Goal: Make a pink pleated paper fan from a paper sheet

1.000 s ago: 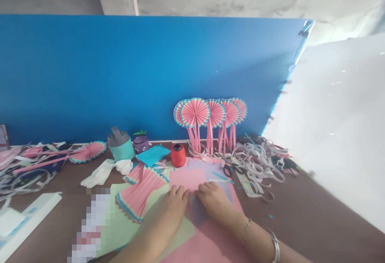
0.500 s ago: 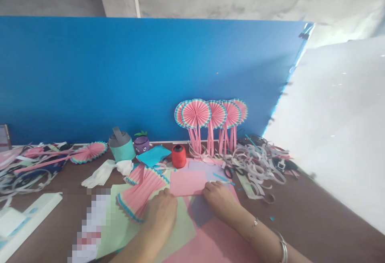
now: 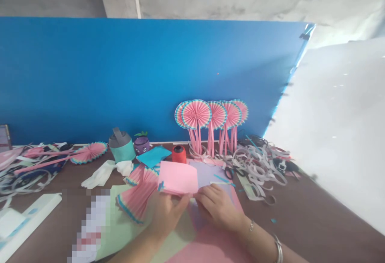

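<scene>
Blue partition [image 3: 120, 78], brown table [image 3: 306, 231]; pink paper [image 3: 177, 178] tilted up, just nearside of red thread spool [image 3: 179, 155].
Left hand [image 3: 166, 214] pinches near edge; right hand [image 3: 219, 207] curls at near-right corner, can't tell if gripping. Keep edges flush, pressure even. Paper hides some left-hand fingers and spool base.

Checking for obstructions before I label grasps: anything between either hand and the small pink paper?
Nothing visible. The left hand grips the small pink paper at its lower edge; the right hand's fingertips are at its lower right corner. The pleated pink paper lies to the left, not between.
</scene>
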Motion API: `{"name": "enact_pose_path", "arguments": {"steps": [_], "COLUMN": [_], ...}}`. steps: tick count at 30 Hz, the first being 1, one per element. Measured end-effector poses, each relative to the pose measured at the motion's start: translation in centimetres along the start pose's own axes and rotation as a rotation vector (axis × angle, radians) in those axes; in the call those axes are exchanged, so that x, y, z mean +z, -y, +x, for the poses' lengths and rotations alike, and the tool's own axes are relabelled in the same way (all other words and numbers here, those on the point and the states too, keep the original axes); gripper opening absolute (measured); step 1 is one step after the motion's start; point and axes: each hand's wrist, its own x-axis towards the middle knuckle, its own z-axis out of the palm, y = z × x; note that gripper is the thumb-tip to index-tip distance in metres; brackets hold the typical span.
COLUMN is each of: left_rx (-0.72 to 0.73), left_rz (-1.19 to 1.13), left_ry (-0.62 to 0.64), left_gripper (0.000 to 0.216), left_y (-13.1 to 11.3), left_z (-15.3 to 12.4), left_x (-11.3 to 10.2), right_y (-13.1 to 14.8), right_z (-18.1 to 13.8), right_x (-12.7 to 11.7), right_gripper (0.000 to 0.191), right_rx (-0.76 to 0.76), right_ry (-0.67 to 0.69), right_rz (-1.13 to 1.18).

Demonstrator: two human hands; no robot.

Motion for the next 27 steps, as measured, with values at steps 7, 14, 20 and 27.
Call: {"name": "enact_pose_path", "arguments": {"steps": [7,14,20,27], "left_rx": [0.194,0.269,0.207,0.126], "left_rz": [0.444,0.831,0.708,0.587], "left_ry": [-0.076,0.123,0.242,0.3], "left_gripper": [0.033,0.051,0.02,0.021], "left_y": [2.4,1.4,1.4,3.0], "left_z": [0.0,-0.4,0.2,1.3], "left_x": [-0.2,-0.1,0.0,-0.7], "right_y": [0.5,1.0,-1.7,-3.4], "right_z": [-0.5,-0.4,-0.5,-1.2], "right_x": [-1.0,-1.0,0.3,0.1], "right_gripper": [0.026,0.026,0.016,0.02], "right_rx": [-0.07,-0.036,0.259,0.436], "right_ry": [-0.138,-0.127,0.206,0.386], "right_rz": [-0.028,-0.094,-0.03,0.185]}}
